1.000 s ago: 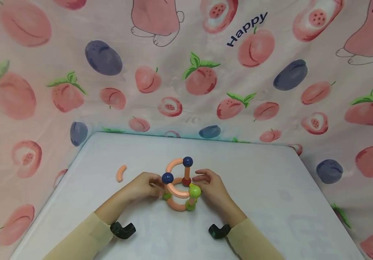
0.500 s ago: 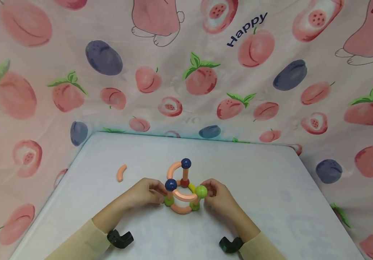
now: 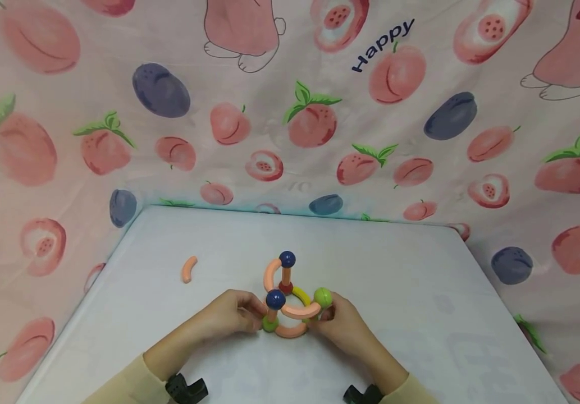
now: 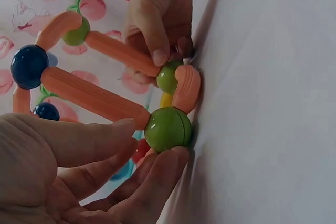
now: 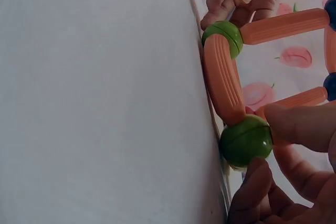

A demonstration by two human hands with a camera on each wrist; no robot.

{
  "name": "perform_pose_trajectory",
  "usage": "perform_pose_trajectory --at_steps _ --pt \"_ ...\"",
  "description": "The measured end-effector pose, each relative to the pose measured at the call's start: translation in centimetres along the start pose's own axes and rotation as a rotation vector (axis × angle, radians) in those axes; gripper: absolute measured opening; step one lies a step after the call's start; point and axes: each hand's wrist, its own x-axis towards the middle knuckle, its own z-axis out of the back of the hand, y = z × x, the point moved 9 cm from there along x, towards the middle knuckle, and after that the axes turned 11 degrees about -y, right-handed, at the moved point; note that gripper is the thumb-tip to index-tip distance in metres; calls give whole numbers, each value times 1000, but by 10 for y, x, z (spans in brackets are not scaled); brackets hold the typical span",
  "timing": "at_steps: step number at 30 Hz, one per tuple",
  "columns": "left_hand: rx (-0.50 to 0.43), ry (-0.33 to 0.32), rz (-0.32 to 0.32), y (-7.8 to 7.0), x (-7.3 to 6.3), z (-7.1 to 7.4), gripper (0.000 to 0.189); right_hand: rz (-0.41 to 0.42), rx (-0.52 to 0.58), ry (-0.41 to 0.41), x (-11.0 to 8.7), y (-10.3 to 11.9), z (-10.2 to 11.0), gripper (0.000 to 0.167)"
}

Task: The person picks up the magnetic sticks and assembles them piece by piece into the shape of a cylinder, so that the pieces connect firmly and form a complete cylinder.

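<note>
A magnetic ball-and-stick frame stands on the table between my hands, built of orange sticks, a yellow curved stick, dark blue balls, a red ball and green balls. My left hand pinches its lower left green ball, thumb beside the upright stick and fingertips under the ball. On the opposite side, my right hand holds the lower right green ball between thumb and fingers. Above that hand sits an upper green ball, joined to a curved orange stick.
One loose curved orange stick lies on the white table, left of the frame. Behind the table hangs a fruit-print cloth. A black wrist device sits at each sleeve end.
The frame has turned and shifted slightly right and nearer to me. Both hands have come nearer too; my right hand has gone from loose fingers beside the frame to gripping its lower ball.
</note>
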Motion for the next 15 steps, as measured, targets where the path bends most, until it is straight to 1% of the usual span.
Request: perform_pose_trajectory --at_steps 5,7,9,12,15 --pt "-17 21 0 -2 -4 -8 26 -3 49 -27 -2 0 -1 33" --pt "-15 28 -1 -3 -5 -8 26 1 55 -36 -2 0 -1 32" --pt "-2 28 -9 -4 -5 -5 26 2 54 -48 -1 1 0 31" --pt "40 0 -31 -6 -3 8 28 -6 48 -69 0 1 1 29" --pt "55 -65 -26 -6 1 31 32 14 20 -95 2 3 2 28"
